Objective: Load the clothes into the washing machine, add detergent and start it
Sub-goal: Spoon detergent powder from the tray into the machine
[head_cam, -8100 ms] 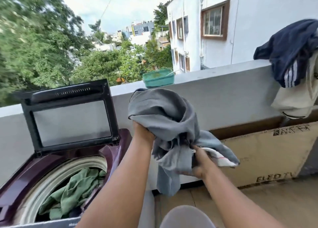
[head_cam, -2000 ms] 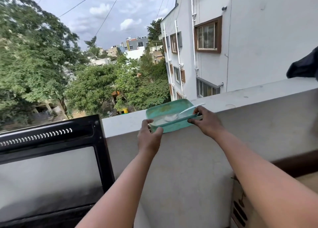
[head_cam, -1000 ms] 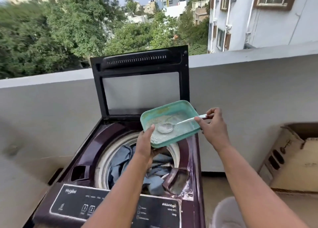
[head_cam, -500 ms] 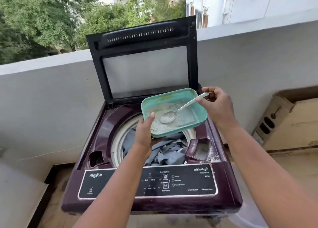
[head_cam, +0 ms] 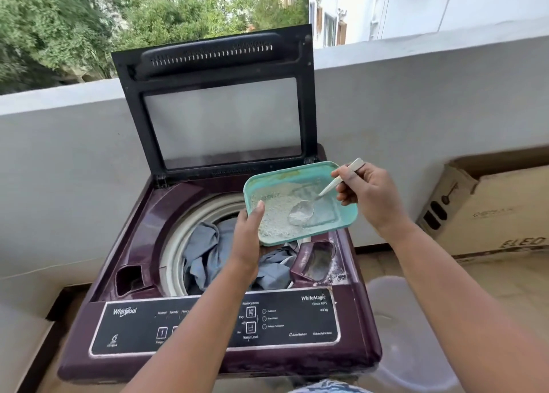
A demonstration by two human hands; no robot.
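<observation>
Clothes point(head_cam: 208, 250) fill the washing machine point(head_cam: 124, 214) at centre frame; with the left hand point(head_cam: 246, 244) gripping the detergent tray point(head_cam: 341, 214) and the right hand point(head_cam: 365, 193) pinching the spoon point(head_cam: 303, 211), dosing and starting remain.

The washing machine's control panel point(head_cam: 214, 324), lower centre of the frame, reads "Whirlpool" at its left, a "6" beneath, "WhiteMagic" at upper right and "Water Level" at centre. The cardboard box point(head_cam: 502, 214), at right, shows "ELED"; smaller print stays illegible.
</observation>
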